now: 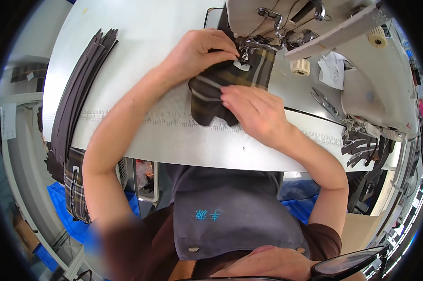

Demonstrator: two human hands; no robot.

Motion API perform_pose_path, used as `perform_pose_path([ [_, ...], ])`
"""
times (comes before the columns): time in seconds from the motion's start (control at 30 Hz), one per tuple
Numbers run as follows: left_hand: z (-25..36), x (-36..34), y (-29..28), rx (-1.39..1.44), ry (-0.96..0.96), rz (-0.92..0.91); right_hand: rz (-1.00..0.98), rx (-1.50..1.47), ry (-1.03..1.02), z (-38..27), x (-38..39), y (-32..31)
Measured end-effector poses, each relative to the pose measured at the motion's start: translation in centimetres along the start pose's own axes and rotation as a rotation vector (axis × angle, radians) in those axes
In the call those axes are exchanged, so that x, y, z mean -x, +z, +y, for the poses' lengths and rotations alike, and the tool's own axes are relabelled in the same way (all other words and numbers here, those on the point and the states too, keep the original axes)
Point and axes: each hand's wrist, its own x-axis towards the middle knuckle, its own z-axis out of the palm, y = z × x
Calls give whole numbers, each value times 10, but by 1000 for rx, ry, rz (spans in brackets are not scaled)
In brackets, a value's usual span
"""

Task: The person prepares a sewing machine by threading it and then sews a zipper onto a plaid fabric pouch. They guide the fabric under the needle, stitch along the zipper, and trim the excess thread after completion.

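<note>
The dark checked cloth (pixel 207 110) lay at twelve o'clock, under the sewing machine (pixel 244 23). My left hand (pixel 204 50) was narrow beside the presser foot (pixel 244 57), my right hand (pixel 258 112) touched the cloth — whether they pinched it, I could not tell. Blue writing (pixel 201 215) marked my apron (pixel 249 234); a ruler scale (pixel 160 115) crossed the table (pixel 141 33), which was open toward eleven o'clock.

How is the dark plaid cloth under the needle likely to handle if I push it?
The plaid cloth looks floppy: its near end lies in loose folds by the right hand. It may bunch if pushed, since it seems thin. It could drag at the presser foot, which appears to rest on it.
</note>
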Motion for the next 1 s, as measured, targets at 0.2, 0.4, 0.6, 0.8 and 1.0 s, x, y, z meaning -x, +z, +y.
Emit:
perform_pose_path([
  [0.2,0,1,-4,15,12,-26,103,-87,18,4,-15,-6],
  [0.4,25,-4,4,-142,-151,-2,-35,-64,-45,16,14,-18],
  [0.6,22,-3,0,-125,-143,-20,-130,9,-74,9,7,-17],
  [0.8,25,-2,3,-124,-199,-13,-136,43,-102,9,9,-17],
  [1.0,5,14,17,-459,316,142,-122,25,-122,10,14,-15],
])
